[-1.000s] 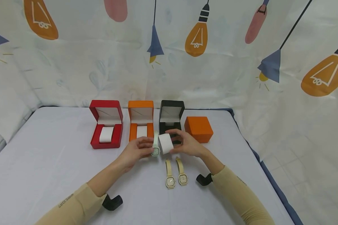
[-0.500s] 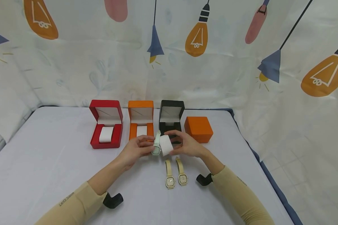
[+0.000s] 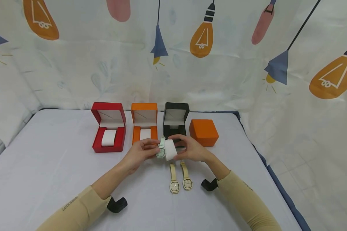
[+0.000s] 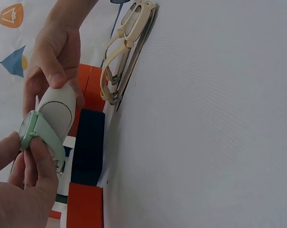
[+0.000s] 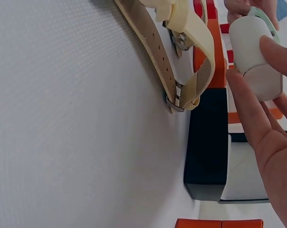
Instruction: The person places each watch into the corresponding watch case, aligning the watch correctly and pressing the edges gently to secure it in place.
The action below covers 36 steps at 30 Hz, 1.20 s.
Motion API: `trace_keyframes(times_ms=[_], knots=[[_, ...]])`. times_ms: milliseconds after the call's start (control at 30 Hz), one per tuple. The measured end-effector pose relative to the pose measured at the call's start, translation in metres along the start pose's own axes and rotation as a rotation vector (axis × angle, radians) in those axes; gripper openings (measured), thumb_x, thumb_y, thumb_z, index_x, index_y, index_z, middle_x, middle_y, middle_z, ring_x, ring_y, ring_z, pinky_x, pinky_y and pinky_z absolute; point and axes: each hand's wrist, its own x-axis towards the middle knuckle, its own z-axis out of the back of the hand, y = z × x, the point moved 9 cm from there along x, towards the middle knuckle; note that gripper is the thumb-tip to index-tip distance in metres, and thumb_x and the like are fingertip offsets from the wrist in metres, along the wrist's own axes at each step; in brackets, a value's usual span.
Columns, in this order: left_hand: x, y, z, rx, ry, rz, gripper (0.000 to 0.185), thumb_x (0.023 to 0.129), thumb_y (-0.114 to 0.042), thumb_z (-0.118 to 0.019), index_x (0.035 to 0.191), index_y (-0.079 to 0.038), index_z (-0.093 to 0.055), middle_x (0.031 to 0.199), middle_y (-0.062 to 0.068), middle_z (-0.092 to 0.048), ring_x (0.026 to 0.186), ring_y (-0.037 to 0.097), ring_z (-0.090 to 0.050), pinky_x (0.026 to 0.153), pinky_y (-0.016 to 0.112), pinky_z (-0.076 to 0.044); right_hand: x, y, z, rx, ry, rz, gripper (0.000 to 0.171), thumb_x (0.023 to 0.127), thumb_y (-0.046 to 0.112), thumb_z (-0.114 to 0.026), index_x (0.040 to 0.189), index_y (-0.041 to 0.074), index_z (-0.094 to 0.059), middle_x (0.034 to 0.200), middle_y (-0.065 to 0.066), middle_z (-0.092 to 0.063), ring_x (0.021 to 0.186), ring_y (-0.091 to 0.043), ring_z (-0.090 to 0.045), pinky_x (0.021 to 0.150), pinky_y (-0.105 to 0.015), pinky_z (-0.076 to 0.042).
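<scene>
A mint-green watch (image 3: 161, 150) is pinched between the thumb and fingers of my left hand (image 3: 138, 155). My right hand (image 3: 194, 149) grips a white watch cushion (image 3: 170, 150) by its outer side. In the left wrist view, the green strap (image 4: 49, 140) lies against the near end of the cushion (image 4: 57, 109); whether it goes round the cushion is hard to tell. Both hands hold these in the air in front of the black watch box (image 3: 175, 119). Two cream watches (image 3: 174, 181) lie on the table just below the hands.
Along the back stand an open red watch box (image 3: 96, 142) and an open orange watch box (image 3: 136, 134), each with a white cushion inside. A closed orange box (image 3: 204, 132) sits to the right of the black one. White cloth (image 3: 60, 166) covers the table.
My left hand has moved slightly right, bringing the green watch from beside the cushion up against its end. The right hand has barely moved, still holding the cushion.
</scene>
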Motion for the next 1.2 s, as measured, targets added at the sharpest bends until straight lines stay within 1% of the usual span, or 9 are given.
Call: trace_keyframes(times_ms=[133,367,500,667,800,867,967,1067,1200], knots=[[0.001,-0.003,0.001,0.038,-0.018,-0.041,0.036,0.098,-0.008,-0.070,0.132,0.002,-0.061,0.117,0.017,-0.067,0.106,0.027,-0.064,0.095,0.036,-0.056,0.000,-0.001,0.001,-0.004,-0.012,-0.002,0.072,0.082,0.008,-0.087,0.145,0.017,-0.054,0.147,-0.001,-0.050,0.118,-0.026,-0.061,0.088,-0.036,-0.059],[-0.001,-0.007,0.003,0.209,-0.082,-0.117,0.032,0.099,-0.016,-0.072,0.128,-0.005,-0.065,0.114,0.011,-0.070,0.106,0.027,-0.065,0.095,0.039,-0.056,0.000,-0.001,0.002,-0.004,-0.034,-0.013,0.072,0.082,0.011,-0.088,0.145,0.017,-0.054,0.146,0.000,-0.052,0.117,-0.025,-0.062,0.089,-0.037,-0.058],[-0.001,-0.010,0.002,0.256,-0.086,-0.150,0.032,0.100,-0.018,-0.070,0.129,-0.006,-0.065,0.113,0.011,-0.071,0.105,0.027,-0.065,0.095,0.039,-0.056,-0.001,-0.002,0.003,-0.012,-0.051,-0.034,0.072,0.082,0.014,-0.088,0.145,0.019,-0.054,0.145,0.002,-0.053,0.117,-0.022,-0.062,0.089,-0.038,-0.058],[-0.003,-0.013,-0.002,0.278,-0.076,-0.170,0.037,0.099,-0.018,-0.072,0.134,-0.008,-0.063,0.115,0.010,-0.071,0.108,0.027,-0.065,0.094,0.034,-0.056,-0.001,-0.004,0.005,0.001,-0.082,-0.056,0.071,0.083,0.018,-0.087,0.146,0.020,-0.054,0.145,0.002,-0.054,0.117,-0.022,-0.063,0.089,-0.038,-0.058],[-0.003,-0.014,-0.004,0.272,-0.057,-0.190,0.044,0.096,-0.012,-0.074,0.138,-0.009,-0.060,0.117,0.010,-0.071,0.113,0.029,-0.064,0.098,0.039,-0.054,0.000,-0.005,0.007,0.036,-0.098,-0.056,0.070,0.084,0.016,-0.087,0.146,0.019,-0.053,0.145,0.001,-0.054,0.117,-0.023,-0.062,0.089,-0.039,-0.058],[-0.003,-0.015,-0.005,0.267,-0.037,-0.206,0.048,0.094,-0.007,-0.075,0.140,-0.009,-0.059,0.117,0.009,-0.070,0.114,0.029,-0.064,0.099,0.040,-0.054,0.000,-0.005,0.007,0.055,-0.102,-0.055,0.071,0.084,0.014,-0.086,0.146,0.018,-0.053,0.145,0.000,-0.054,0.117,-0.024,-0.062,0.089,-0.039,-0.058],[-0.002,-0.016,-0.006,0.269,-0.007,-0.225,0.052,0.092,-0.003,-0.075,0.140,-0.011,-0.058,0.115,0.008,-0.070,0.113,0.027,-0.064,0.098,0.035,-0.054,0.000,-0.006,0.007,0.077,-0.106,-0.052,0.071,0.084,0.011,-0.086,0.146,0.017,-0.053,0.145,-0.001,-0.053,0.118,-0.025,-0.062,0.090,-0.039,-0.058],[-0.002,-0.017,-0.006,0.272,0.014,-0.241,0.053,0.092,-0.003,-0.076,0.141,-0.011,-0.057,0.113,0.008,-0.070,0.110,0.027,-0.065,0.096,0.030,-0.054,-0.001,-0.004,0.007,0.089,-0.108,-0.045,0.070,0.085,0.010,-0.085,0.146,0.016,-0.053,0.145,-0.002,-0.054,0.118,-0.026,-0.062,0.090,-0.039,-0.058],[-0.003,-0.019,-0.007,0.272,0.032,-0.253,0.053,0.092,-0.003,-0.076,0.141,-0.010,-0.056,0.110,0.008,-0.070,0.107,0.027,-0.066,0.094,0.028,-0.055,-0.001,-0.002,0.007,0.102,-0.113,-0.043,0.069,0.085,0.009,-0.085,0.146,0.015,-0.053,0.144,-0.002,-0.054,0.118,-0.027,-0.062,0.091,-0.040,-0.058]])
